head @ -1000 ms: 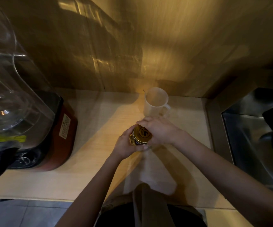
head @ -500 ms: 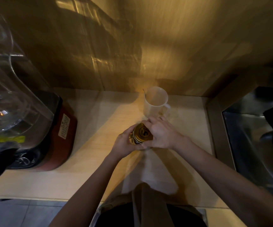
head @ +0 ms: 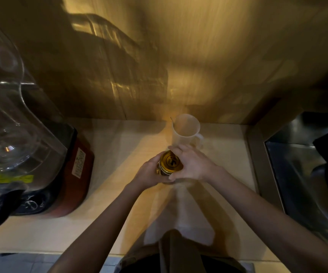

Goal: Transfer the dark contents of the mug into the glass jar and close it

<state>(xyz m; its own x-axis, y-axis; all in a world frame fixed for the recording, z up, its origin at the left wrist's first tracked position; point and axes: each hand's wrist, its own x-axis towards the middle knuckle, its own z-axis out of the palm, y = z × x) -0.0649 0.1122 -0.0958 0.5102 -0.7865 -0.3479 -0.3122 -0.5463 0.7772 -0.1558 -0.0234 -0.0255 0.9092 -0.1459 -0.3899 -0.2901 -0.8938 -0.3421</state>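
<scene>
The glass jar (head: pixel 164 170) stands on the pale wooden table (head: pixel 119 154) directly in front of the person, just short of the white mug (head: pixel 185 131), and both hands are on it. The left hand (head: pixel 149 172) is wrapped around the jar's body, fingers clenched on the glass, while the right hand (head: pixel 191 164) is cupped over the side of the gold lid (head: pixel 171 161), fingers closed on its rim, so the closing step appears to be under way. Glass of this kind is likely rigid, smooth and breakable, and fairly light for its small size; it is best gripped around the body with one hand while the other works the lid's edge, since a smooth wall can twist in the palm. The metal lid looks stiff and thin. What the jar holds cannot be seen under the lid. The mug stands close behind the right hand with something thin sticking out of it, and could be knocked. A white cloth or paper (head: pixel 181 217) lies on the table under the forearms. A blender with a clear jug (head: pixel 17 134) sits well to the left, and a steel sink (head: pixel 297 174) lies to the right; neither crowds the jar.
</scene>
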